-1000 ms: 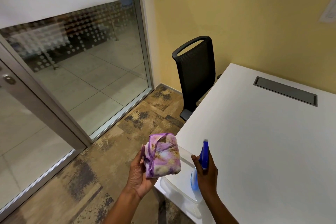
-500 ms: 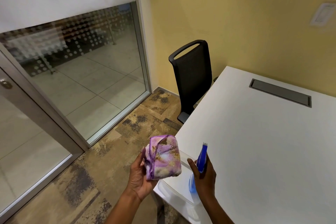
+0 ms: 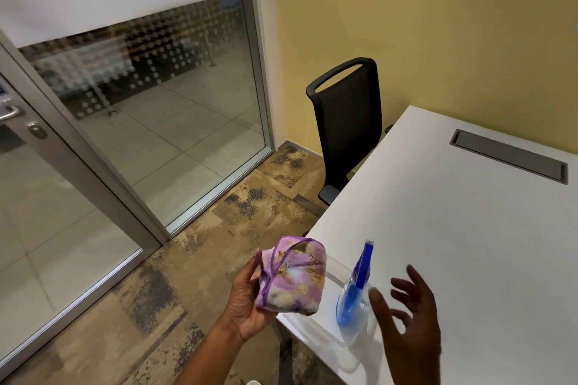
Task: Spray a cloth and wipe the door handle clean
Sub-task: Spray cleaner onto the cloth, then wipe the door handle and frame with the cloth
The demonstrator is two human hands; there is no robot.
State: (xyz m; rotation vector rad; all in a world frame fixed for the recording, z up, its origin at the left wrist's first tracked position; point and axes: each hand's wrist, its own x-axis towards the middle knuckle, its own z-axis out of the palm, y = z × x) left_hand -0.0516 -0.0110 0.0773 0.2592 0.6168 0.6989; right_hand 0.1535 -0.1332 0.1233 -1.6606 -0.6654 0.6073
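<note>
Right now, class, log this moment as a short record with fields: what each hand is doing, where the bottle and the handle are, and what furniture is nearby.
left hand: shut on the bunched purple cloth, held above the carpet beside the table corner
right hand: open, fingers spread, beside the bottle and not gripping it
spray bottle: upright in a clear tray at the white table corner
door handle: far left, on the glass door, untouched
chair: black, at the table's far side
</note>
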